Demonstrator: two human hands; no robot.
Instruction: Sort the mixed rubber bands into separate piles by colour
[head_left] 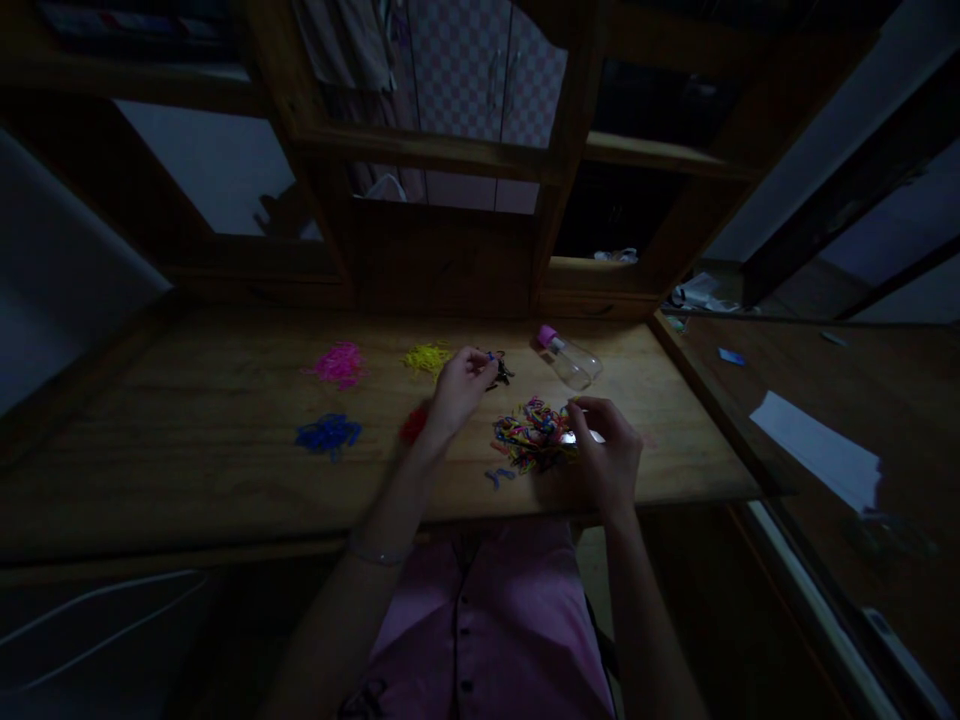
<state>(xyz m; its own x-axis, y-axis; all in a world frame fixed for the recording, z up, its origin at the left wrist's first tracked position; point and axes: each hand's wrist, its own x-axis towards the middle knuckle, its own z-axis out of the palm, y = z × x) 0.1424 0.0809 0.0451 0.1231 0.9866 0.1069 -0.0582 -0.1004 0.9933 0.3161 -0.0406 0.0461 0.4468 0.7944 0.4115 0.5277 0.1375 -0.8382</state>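
My left hand (460, 389) is pinched on a small blue rubber band (491, 356), close to a pile of black rubber bands (504, 372). My right hand (611, 448) is over the right side of a mixed heap of coloured rubber bands (529, 435), thumb and forefinger together; what they hold, if anything, is too small to tell. Sorted piles lie to the left: pink bands (340, 364), yellow bands (426, 358), blue bands (328, 434) and red bands (413, 425), the red partly behind my left arm. A few bluish bands (499, 477) lie apart before the heap.
A clear bottle with a pink cap (574, 362) lies on its side behind the heap. The wooden desk (187, 450) has a shelf unit (442, 260) along its back. On the right, a brown surface (810, 390) bears white paper (817, 450) and a small blue packet (730, 356).
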